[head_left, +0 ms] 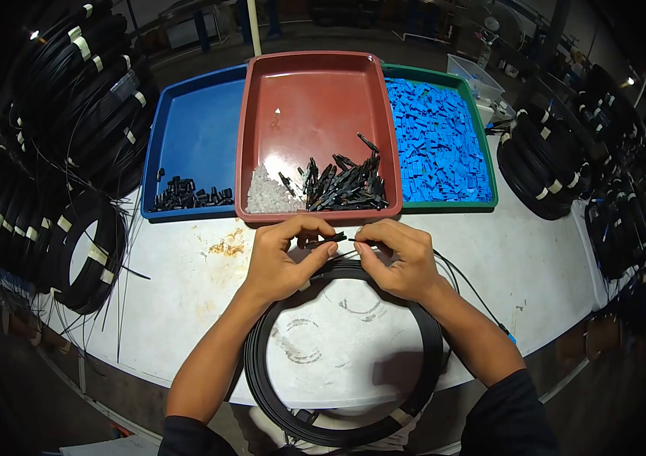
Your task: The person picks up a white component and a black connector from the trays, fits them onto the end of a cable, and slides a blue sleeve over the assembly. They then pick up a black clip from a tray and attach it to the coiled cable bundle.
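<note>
My left hand (289, 257) pinches a small black connector part (330, 240) between thumb and fingers, just in front of the red tray. Facing it, my right hand (399, 257) is closed on the end of a thin black cable (350, 240), its tip close to the connector part. Below both hands lies a large coil of black cable (255, 357), bound with pale tape and reaching over the table's front edge. A loose cable end with a blue tip (511, 339) trails to the right of my right forearm.
A red tray (315, 61) holds clear pieces and black connector parts. The blue tray (194, 125) contains small black caps; the green tray (488, 171) is full of blue clips. Taped cable coils (83, 251) stand left, and more coils (539, 163) right, on the white table (178, 304).
</note>
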Motion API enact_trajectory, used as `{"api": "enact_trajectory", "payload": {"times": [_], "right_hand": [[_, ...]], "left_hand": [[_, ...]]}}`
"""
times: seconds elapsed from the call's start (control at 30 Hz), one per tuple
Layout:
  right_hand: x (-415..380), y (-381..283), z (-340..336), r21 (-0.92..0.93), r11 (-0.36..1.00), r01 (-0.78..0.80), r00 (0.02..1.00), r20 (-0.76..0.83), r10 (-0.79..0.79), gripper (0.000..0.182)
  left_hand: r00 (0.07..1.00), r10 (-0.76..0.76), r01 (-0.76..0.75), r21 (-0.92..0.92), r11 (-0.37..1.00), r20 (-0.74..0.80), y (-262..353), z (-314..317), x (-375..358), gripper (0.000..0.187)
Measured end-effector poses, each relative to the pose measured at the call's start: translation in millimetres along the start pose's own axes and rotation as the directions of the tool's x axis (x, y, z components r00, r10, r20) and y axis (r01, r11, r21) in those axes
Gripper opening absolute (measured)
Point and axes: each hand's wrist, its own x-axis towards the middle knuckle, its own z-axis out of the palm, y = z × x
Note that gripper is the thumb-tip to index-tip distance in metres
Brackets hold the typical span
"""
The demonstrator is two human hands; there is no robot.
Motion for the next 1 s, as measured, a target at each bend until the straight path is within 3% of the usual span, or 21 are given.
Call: {"api": "enact_trajectory", "payload": {"times": [0.67,1.0], "right_hand": [[-2.8,4.0,0.8,0.016,1.0,-0.006,0.999,0.047,0.006,0.012],[-2.8,5.0,1.5,0.03,1.0,0.009,0.999,0.049,-0.01,0.012]], "left_hand": [[0.993,0.113,-0.115,0.107,0.988,0.028,9.6,1.1,2.6,0.016],[0.999,0.038,-0.04,0.08,0.996,0.031,10.4,0.5,1.6,0.017]]}}
